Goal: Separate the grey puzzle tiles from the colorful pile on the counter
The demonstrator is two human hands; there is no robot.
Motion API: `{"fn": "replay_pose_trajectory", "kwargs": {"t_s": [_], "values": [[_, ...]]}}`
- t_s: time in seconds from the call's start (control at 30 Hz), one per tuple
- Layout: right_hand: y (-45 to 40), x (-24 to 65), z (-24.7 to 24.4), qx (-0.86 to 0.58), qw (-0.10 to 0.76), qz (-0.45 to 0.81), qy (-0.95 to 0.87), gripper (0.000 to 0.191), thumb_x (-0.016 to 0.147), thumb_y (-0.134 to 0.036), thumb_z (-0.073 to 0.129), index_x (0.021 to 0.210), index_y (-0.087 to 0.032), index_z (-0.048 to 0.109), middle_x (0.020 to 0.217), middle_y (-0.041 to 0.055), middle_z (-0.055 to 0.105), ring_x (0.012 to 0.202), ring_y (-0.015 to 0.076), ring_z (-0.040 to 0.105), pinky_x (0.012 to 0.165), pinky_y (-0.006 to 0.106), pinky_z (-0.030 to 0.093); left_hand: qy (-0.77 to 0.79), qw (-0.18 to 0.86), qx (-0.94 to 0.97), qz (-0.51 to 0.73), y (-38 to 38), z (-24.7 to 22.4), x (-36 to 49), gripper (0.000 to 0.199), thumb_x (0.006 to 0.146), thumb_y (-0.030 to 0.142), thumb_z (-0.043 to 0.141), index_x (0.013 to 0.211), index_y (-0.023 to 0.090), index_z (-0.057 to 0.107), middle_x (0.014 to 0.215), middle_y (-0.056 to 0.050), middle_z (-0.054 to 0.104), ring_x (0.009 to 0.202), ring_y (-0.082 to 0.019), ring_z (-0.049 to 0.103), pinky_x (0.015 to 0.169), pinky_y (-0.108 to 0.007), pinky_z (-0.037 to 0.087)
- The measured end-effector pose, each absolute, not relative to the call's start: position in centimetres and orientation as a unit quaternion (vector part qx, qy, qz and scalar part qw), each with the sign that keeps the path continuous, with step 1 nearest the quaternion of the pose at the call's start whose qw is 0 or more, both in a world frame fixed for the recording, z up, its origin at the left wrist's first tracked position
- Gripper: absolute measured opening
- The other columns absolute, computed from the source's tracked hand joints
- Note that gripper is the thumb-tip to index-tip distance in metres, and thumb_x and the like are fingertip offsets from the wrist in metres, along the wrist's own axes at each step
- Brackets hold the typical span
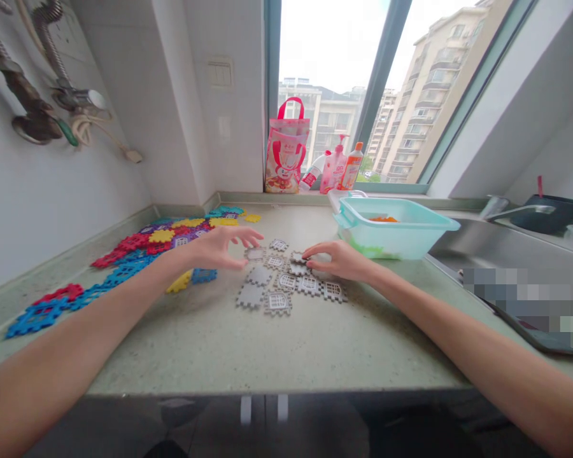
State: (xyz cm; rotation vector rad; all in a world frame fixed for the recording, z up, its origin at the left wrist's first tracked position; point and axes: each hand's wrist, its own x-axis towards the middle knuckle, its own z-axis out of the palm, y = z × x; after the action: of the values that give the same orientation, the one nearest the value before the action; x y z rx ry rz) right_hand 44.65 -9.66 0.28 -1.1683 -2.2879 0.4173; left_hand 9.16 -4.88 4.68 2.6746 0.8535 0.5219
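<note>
Several grey interlocking plastic tiles (286, 283) lie in a loose cluster in the middle of the pale green counter (267, 343). My left hand (222, 247) hovers over the cluster's left edge, fingers spread, with its fingertips just above one grey tile (255, 254). Whether it touches that tile is unclear. My right hand (339, 259) rests on the cluster's right side, fingertips pressing on a grey tile (298, 257). Neither hand has lifted anything.
Coloured tiles in red, blue, yellow and purple (124, 261) spread along the left wall. A teal plastic tub (396, 226) stands right of the cluster, a sink (506, 251) beyond it. A pink bag (286, 149) and bottles (339, 166) stand on the windowsill.
</note>
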Motion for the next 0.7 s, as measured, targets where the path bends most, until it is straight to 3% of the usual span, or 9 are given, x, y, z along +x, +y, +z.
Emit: {"fn": "replay_pose_trajectory", "kwargs": {"t_s": [0.17, 0.33, 0.43, 0.6, 0.7], "values": [[-10.0, 44.6, 0.6, -0.450, 0.299, 0.156, -0.827, 0.033, 0.089, -0.040, 0.068, 0.115, -0.023, 0.081, 0.112, 0.0050, 0.082, 0.101, 0.0265, 0.075, 0.097, 0.042, 0.057, 0.263, 0.196, 0.940, 0.092, -6.3, 4.9, 9.8, 0.043, 0.077, 0.027, 0.069, 0.118, 0.034, 0.078, 0.124, 0.003, 0.078, 0.112, -0.023, 0.071, 0.096, -0.033, 0.054], [-10.8, 44.6, 1.4, -0.391, 0.363, 0.148, -0.833, 0.036, 0.092, -0.039, 0.068, 0.123, -0.023, 0.076, 0.123, 0.0057, 0.078, 0.117, 0.0267, 0.071, 0.108, 0.044, 0.051, 0.241, 0.214, 0.945, 0.061, -6.2, 5.0, 9.9, 0.029, 0.082, 0.034, 0.073, 0.110, 0.035, 0.083, 0.136, 0.002, 0.073, 0.119, -0.024, 0.068, 0.099, -0.034, 0.052], [-11.0, 44.4, 1.5, -0.340, 0.314, 0.162, -0.872, 0.029, 0.090, -0.037, 0.071, 0.115, -0.023, 0.078, 0.121, 0.0066, 0.079, 0.117, 0.0266, 0.070, 0.109, 0.045, 0.050, 0.245, 0.218, 0.943, 0.056, -5.9, 4.9, 9.9, 0.027, 0.082, 0.043, 0.076, 0.107, 0.035, 0.083, 0.126, 0.001, 0.077, 0.106, -0.022, 0.071, 0.090, -0.031, 0.053], [-10.9, 44.2, 1.0, -0.349, 0.256, 0.162, -0.887, 0.023, 0.088, -0.032, 0.073, 0.109, -0.023, 0.078, 0.116, 0.0070, 0.079, 0.111, 0.0261, 0.071, 0.105, 0.045, 0.052, 0.287, 0.216, 0.931, 0.058, -5.6, 4.1, 9.8, 0.034, 0.077, 0.046, 0.077, 0.108, 0.031, 0.080, 0.088, 0.001, 0.074, 0.080, -0.017, 0.066, 0.075, -0.028, 0.048], [-10.7, 44.1, 0.7, -0.339, 0.267, 0.138, -0.892, 0.021, 0.086, -0.025, 0.074, 0.106, -0.023, 0.079, 0.111, 0.0073, 0.080, 0.108, 0.0262, 0.071, 0.102, 0.045, 0.053, 0.319, 0.202, 0.923, 0.075, -5.9, 4.7, 9.7, 0.047, 0.071, 0.043, 0.081, 0.112, 0.024, 0.073, 0.090, 0.000, 0.070, 0.081, -0.017, 0.062, 0.072, -0.028, 0.044]]}}
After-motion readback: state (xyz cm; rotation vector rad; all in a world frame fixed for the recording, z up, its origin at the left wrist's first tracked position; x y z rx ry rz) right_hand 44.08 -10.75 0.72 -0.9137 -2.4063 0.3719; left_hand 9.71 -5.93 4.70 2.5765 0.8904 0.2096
